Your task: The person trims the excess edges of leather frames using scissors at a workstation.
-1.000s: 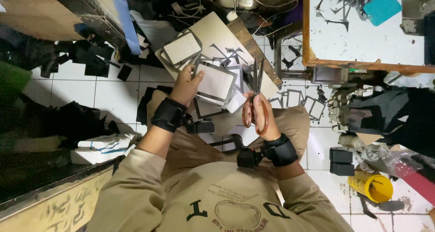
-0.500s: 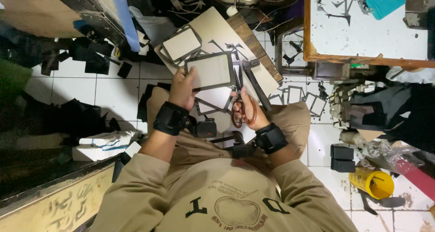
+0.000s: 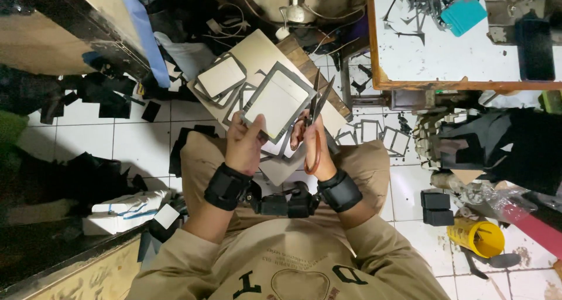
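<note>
My left hand (image 3: 244,143) grips the near corner of a flat rectangular panel (image 3: 276,104), pale in the middle with a dark grey border, held tilted above my lap. My right hand (image 3: 310,151) holds orange-handled scissors (image 3: 316,115), blades parted and pointing away, right beside the panel's right edge. Both wrists wear black straps. Under my hands a wooden board (image 3: 266,54) rests on my knees with several similar bordered panels (image 3: 221,76) lying on it.
A white-topped table with a wooden rim (image 3: 374,54) stands at the upper right, carrying dark offcuts and a teal box (image 3: 463,13). Dark scraps and cut frames litter the white tiled floor (image 3: 134,142). A yellow tub (image 3: 475,237) sits at the lower right.
My left hand has turned and lifted the panel toward the scissors. My right hand has brought the scissors up from my lap to the panel's right edge, blades parted.
</note>
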